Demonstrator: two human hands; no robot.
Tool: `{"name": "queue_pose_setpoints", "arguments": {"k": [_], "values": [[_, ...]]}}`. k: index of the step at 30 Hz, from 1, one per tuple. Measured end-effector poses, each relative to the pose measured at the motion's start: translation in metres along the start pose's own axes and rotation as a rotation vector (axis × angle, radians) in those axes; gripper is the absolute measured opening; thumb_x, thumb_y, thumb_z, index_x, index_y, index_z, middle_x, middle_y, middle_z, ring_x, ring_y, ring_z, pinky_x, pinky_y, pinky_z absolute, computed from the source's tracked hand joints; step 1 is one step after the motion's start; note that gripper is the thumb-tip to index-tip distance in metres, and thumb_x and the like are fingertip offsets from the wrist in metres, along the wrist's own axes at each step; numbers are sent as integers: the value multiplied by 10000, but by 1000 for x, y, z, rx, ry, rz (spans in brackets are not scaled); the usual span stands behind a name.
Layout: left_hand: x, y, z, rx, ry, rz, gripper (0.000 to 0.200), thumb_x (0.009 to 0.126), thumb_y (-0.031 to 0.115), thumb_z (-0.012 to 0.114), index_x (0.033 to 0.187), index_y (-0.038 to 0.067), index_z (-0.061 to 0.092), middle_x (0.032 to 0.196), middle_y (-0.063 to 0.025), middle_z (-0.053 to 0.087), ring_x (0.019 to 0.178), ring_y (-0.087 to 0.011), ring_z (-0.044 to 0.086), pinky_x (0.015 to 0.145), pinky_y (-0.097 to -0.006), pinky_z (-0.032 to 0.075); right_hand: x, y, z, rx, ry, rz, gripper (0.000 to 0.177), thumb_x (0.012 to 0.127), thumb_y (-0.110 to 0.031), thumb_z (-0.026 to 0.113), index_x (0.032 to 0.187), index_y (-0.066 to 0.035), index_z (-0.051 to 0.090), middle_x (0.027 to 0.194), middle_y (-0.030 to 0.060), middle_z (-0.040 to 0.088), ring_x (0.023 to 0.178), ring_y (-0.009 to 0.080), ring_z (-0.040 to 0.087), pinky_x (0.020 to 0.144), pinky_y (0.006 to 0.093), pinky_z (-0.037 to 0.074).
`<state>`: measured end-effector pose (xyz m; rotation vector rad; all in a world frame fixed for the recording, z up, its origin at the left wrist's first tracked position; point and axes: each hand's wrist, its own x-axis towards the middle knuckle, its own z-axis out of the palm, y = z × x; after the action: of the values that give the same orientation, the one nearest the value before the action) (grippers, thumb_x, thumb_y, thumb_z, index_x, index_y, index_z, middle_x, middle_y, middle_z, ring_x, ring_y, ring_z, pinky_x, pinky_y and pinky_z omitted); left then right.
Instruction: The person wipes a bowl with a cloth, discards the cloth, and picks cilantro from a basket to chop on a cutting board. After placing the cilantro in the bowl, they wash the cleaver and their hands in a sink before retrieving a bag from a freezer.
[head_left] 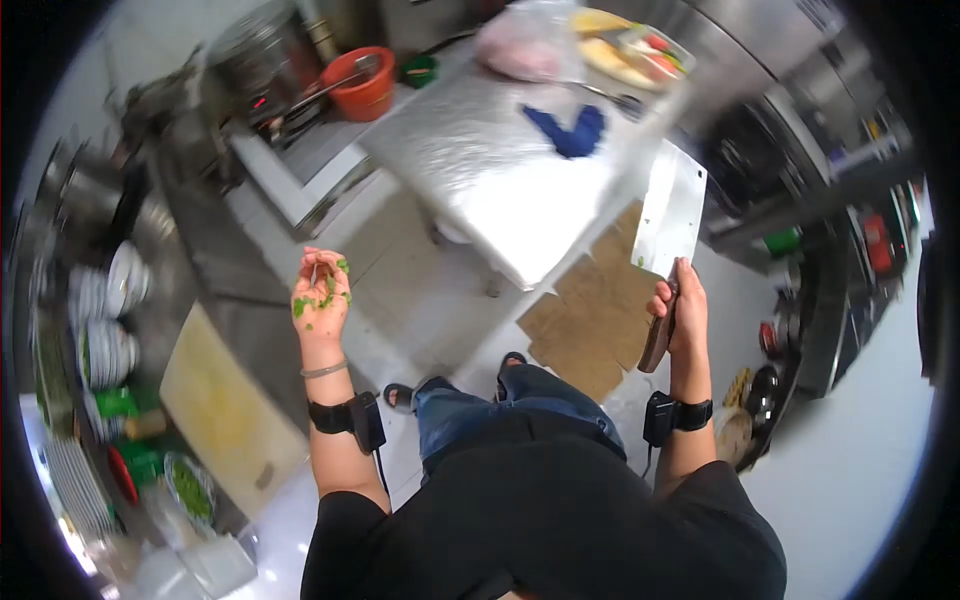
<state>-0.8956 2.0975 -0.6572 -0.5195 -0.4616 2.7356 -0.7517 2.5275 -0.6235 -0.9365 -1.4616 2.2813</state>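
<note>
My right hand (pixel 683 308) is wrapped round the dark handle of a cleaver (pixel 672 205). The cleaver's broad blade points up and away, with small green bits near the handle. My left hand (pixel 321 292) is raised palm up with its fingers partly curled. Chopped green leaves (pixel 326 298) stick to its palm and fingers. Both hands are apart, in front of the body and above the floor.
A metal table (pixel 450 150) ahead bears a blue cloth (pixel 572 130), a plastic bag (pixel 530 42) and a food tray (pixel 655 58). An orange bucket (pixel 362 85) stands behind left. A cutting board (pixel 230 410), bowls (pixel 108 340) and greens (pixel 188 487) are at left; shelves at right.
</note>
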Motion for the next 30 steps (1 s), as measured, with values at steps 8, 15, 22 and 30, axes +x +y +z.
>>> {"name": "queue_pose_setpoints", "arguments": {"k": [8,15,22,30], "values": [[137,-203,-64,-59,174,-336,218,888,30,404,969,-1,604,813,-62,574,801,-188,544,816,-321,491,40,-57,-190,242,441,5,235,954,-345,459,855,-132,445,596,13,420,441,121,376,434,259,345],[271,-318,-123,-69,347,-497,257,889,32,375,1055,-26,563,822,-71,551,854,-191,527,860,-323,459,98,-70,-297,431,753,-44,241,950,-369,467,811,-173,458,589,-8,422,451,123,375,476,284,351],[506,-488,-153,59,214,-787,311,878,66,364,1128,30,547,847,-48,528,866,-158,521,895,-337,438,207,-127,-377,428,1168,-85,297,956,-351,463,733,-161,415,588,-30,360,462,112,306,514,288,330],[615,-835,-237,39,501,-1176,317,896,30,372,1187,16,499,933,-62,543,961,-187,500,936,-379,418,304,-194,-494,784,1296,-150,243,961,-354,456,795,-179,484,588,-42,403,460,96,363,518,282,323]]}}
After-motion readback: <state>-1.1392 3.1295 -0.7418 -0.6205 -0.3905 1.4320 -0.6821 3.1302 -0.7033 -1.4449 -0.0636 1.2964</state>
